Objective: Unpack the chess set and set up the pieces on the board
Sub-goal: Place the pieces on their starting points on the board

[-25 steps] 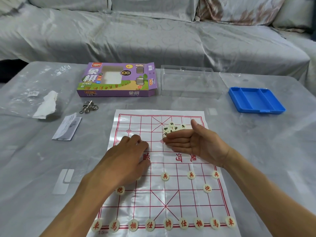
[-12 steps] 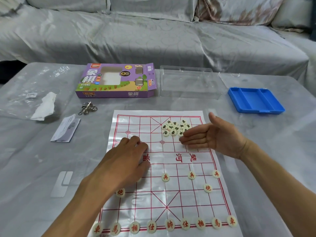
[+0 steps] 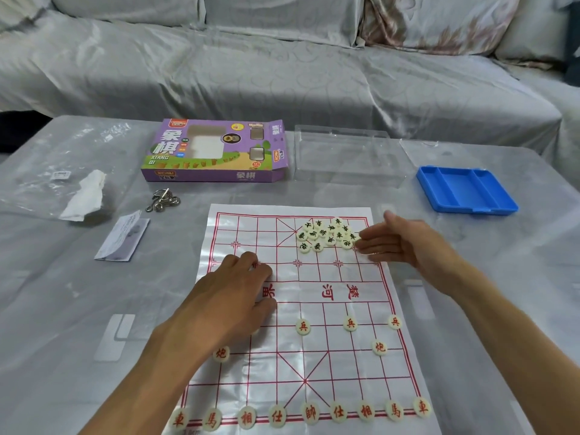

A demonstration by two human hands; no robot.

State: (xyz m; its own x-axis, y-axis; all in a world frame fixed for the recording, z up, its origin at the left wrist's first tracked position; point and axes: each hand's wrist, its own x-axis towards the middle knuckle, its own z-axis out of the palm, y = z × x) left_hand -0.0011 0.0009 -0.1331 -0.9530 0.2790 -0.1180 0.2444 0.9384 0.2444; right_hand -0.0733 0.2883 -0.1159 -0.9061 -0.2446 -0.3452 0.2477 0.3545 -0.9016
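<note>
A: Thin glossy plastic is what the board is made of, so it would slide or curl on the desk. That seems to be why the left hand is laid palm-down on its left half, fingers bent at the knuckles and tips pressed to the sheet. Nothing can be seen gripped under it, though the palm side is hidden.

B: And the right hand?

A: It is held on edge, fingers straight and together, thumb up, nothing grasped. The fingertips are set just beside the heap of black-lettered pieces, at its right side, like a small wall. It is judged that the heap is being kept gathered inside the far right part of the board so no disc rolls off.

B: How far is the set-up judged to be?

A: The red-lettered pieces are already placed: a full row along the near edge, two cannons, and soldiers on their line, one or more probably hidden by the left wrist. The black side has not been laid out; its pieces lie bunched, some overlapping.

B: And the packaging?

A: The purple box, the clear case and the blue tray are parked beyond the board, well apart from the play area.
</note>
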